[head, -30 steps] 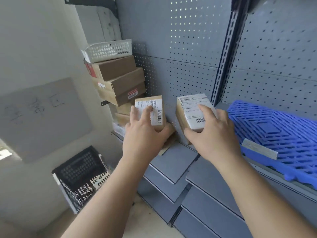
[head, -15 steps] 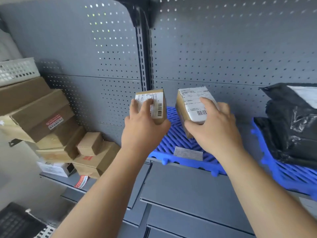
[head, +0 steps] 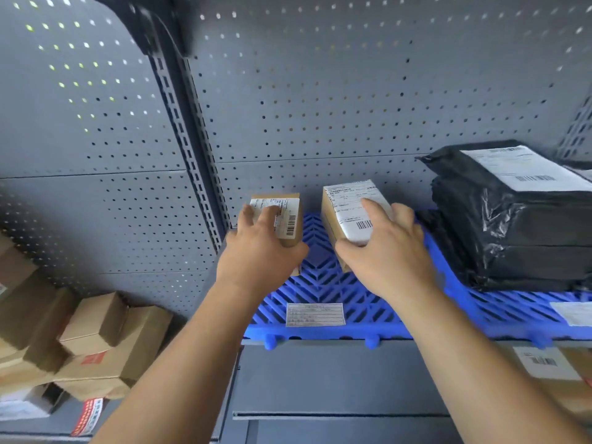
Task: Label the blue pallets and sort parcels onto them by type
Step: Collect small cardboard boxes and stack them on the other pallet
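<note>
Two cardboard parcels are held over the back half of the blue pallet (head: 323, 283), one in each hand. The left hand (head: 259, 254) grasps a small box (head: 290, 219) from behind, fingers curled over its white barcode sticker and thumb under its lower edge. The right hand (head: 387, 254) clasps a larger box (head: 349, 206) the same way, fingers spread across its printed shipping sticker. The two boxes stand apart, both tilted up toward the camera; whether either touches the pallet's slats cannot be told.

On the pallet's front edge lies a paper label (head: 315, 314), its writing too blurred to read. To the pallet's right a stack of black bags (head: 512, 225) sits on blue slats too, the top one bearing a white shipping sticker. Whether that is the same pallet or a second one butted against it is unclear. A second label (head: 573, 312) shows at the front edge there.

Behind the pallet rises a grey pegboard wall (head: 320, 107), split by a slotted post (head: 189, 139) just left of the pallet. The pallet rests on a grey shelf (head: 320, 373). Left of and below the pallet, a loose heap of cardboard boxes (head: 96, 347) leans together, some with red stickers. Below the pallet's right end another box with a barcode sticker (head: 544, 363) shows, partly hidden by the right forearm.
</note>
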The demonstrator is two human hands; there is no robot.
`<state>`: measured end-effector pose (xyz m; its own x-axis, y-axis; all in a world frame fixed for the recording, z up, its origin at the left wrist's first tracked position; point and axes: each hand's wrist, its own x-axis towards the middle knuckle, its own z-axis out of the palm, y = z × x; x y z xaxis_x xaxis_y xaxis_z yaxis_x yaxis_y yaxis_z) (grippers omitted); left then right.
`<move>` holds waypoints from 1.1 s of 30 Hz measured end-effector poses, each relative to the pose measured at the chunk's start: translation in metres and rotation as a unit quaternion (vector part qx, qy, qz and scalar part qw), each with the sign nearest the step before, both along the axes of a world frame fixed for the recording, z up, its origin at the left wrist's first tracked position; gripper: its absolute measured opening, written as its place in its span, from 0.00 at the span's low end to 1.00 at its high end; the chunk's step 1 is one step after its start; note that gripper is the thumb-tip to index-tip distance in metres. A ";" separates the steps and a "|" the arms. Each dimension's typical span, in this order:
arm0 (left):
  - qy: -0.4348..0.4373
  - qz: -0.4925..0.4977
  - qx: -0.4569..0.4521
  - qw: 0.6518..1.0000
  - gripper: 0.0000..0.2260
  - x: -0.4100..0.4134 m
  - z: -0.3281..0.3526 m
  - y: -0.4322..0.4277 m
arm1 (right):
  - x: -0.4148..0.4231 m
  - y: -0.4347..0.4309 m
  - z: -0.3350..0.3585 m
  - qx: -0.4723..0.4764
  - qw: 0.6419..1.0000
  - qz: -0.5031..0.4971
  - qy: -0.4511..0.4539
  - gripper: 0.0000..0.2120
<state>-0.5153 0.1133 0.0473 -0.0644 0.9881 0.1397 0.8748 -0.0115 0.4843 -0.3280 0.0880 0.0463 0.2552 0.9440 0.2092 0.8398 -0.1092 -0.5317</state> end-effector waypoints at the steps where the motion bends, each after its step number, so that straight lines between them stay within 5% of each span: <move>1: 0.008 -0.009 -0.009 1.000 0.35 -0.001 0.001 0.004 | -0.003 0.002 -0.001 -0.002 1.000 -0.005 -0.005 0.37; 14: 0.002 -0.062 -0.022 0.998 0.36 -0.014 -0.003 0.018 | -0.029 0.014 -0.014 -0.051 0.996 -0.049 -0.048 0.38; 33: -0.002 -0.139 0.065 0.988 0.33 0.010 0.022 -0.003 | -0.020 -0.023 -0.001 0.015 0.991 -0.128 -0.049 0.35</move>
<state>-0.5054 0.1106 0.0694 0.2059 0.9413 0.2676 0.8271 -0.3136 0.4664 -0.3477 0.0652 0.0456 0.4621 0.8443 0.2715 0.8343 -0.3101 -0.4558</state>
